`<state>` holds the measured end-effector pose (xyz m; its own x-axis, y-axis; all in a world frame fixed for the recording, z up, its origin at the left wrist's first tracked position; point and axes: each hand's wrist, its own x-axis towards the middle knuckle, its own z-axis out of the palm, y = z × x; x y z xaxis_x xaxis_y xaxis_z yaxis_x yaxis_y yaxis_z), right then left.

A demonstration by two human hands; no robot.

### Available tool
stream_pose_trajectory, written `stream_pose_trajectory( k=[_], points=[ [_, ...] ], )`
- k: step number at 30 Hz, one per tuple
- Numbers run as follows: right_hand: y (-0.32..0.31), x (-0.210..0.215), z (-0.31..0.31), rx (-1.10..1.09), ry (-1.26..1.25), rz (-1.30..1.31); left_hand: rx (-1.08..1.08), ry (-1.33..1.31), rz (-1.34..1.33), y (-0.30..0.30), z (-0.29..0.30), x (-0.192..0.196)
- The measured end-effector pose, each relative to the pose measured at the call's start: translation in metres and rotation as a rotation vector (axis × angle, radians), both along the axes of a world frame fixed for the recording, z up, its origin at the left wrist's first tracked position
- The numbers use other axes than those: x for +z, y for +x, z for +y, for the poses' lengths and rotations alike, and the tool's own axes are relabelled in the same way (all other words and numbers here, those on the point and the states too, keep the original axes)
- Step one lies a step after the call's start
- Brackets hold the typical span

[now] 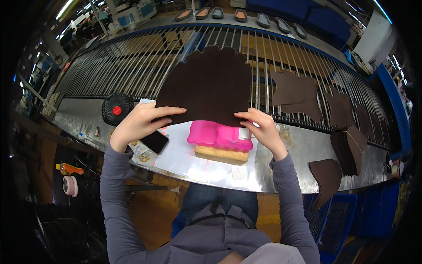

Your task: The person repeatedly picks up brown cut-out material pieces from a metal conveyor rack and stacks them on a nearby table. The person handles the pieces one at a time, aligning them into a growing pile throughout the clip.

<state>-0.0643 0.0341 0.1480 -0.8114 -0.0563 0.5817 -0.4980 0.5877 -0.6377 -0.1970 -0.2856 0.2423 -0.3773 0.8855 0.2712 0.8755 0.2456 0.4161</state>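
Note:
Between my two hands I hold up a dark brown cut piece of leather-like sheet (206, 86), its far edge notched and its near edge curved. My left hand (147, 121) pinches its near left corner between thumb and fingers. The near right corner is pinched in my right hand (262, 127). Below the piece, on the metal table, sits a pink wavy-edged block (215, 135) on top of a yellowish block (222, 154). The raised piece hides part of the pink block.
More brown pieces (294, 90) lie on the roller conveyor (145, 53). A banded stack (345, 152) and a single piece (325, 174) are at right. A black fan (117, 110) and a phone (155, 141) lie left. Several trays (240, 16) line the far ledge.

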Motion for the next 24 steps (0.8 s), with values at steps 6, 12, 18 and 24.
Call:
stream_pose_trajectory(
  k=[6, 12, 18, 24],
  points=[
    [0.008, -0.01, 0.008, -0.055, 0.004, 0.028, -0.045, 0.034, -0.074, 0.003, 0.01, -0.004],
    [0.034, -0.028, 0.028, -0.201, 0.004, 0.04, -0.156, 0.04, -0.063, 0.001, 0.04, -0.018],
    [0.062, -0.069, 0.038, -0.343, -0.163, -0.026, -0.273, 0.031, 0.07, -0.001, 0.083, -0.037],
    [0.088, -0.11, 0.047, -0.481, -0.301, -0.105, -0.42, -0.009, 0.189, 0.006, 0.131, -0.042]
  ],
)
